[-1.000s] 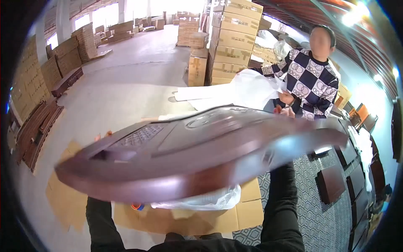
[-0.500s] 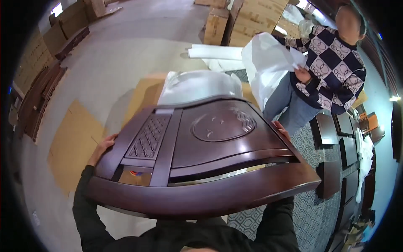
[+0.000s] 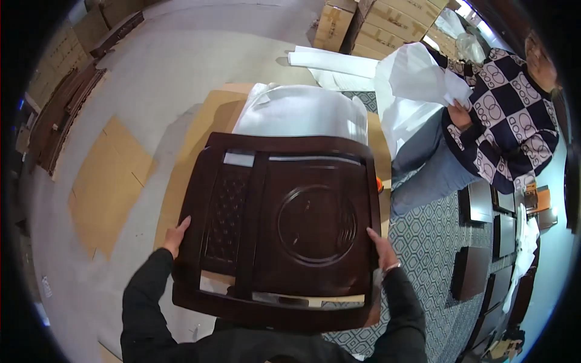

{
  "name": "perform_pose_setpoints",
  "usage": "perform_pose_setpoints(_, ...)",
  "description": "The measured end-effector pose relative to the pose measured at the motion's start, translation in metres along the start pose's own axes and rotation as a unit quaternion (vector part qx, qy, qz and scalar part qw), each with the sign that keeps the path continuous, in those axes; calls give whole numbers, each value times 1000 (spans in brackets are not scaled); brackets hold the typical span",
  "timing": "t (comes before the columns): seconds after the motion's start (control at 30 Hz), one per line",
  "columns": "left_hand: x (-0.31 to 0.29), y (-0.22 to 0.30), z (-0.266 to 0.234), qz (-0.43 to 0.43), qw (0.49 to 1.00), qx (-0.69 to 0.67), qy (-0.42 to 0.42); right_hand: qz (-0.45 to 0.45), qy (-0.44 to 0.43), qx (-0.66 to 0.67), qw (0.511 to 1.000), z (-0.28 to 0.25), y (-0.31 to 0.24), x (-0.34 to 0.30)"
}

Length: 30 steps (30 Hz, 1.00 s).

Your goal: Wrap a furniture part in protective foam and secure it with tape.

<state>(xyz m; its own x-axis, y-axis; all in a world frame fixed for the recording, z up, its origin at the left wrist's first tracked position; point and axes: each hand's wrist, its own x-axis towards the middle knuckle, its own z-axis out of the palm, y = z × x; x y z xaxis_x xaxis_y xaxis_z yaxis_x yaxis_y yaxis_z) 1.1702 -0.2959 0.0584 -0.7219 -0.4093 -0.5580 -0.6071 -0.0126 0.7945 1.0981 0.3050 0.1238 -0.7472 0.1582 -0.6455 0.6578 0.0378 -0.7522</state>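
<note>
Between my hands is a dark brown carved wooden panel (image 3: 275, 236), with a round motif, a lattice section and narrow slots. My left hand (image 3: 175, 236) grips its left edge, thumb on the front face. On the opposite edge, my right hand (image 3: 382, 249) holds it the same way. The fingers behind the panel are hidden. Just beyond its far edge lies a bulky item wrapped in white foam (image 3: 302, 112), resting on a brown cardboard sheet (image 3: 181, 160). A small part of an orange thing (image 3: 379, 184) shows beside the panel's right edge.
At the right, another person (image 3: 502, 121) holds a white foam sheet (image 3: 414, 75). Behind stand stacked cardboard boxes (image 3: 393, 24) and a white foam roll (image 3: 333, 62). Flat cardboard (image 3: 109, 187) lies on the left floor. Dark wooden pieces (image 3: 471, 272) rest on patterned carpet (image 3: 417, 260).
The panel has tipped so its carved face shows more squarely and its near rail looks narrower. Both hands keep their hold on the side edges. The view has shifted slightly.
</note>
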Motion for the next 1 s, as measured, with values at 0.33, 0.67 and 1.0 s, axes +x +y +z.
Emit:
perform_pose_setpoints(0.33, 91, 79, 66, 70, 997, -21, 11, -138, 112, -52, 983, -19, 4, 144)
perform_pose_setpoints(0.67, 212, 112, 127, 85, 975, 179, 102, -166, 208, -179, 947, 9, -14, 248)
perform_pose_setpoints(1.0, 212, 112, 127, 170, 950, 241, 103, -131, 280, -300, 903, 17, 7, 267)
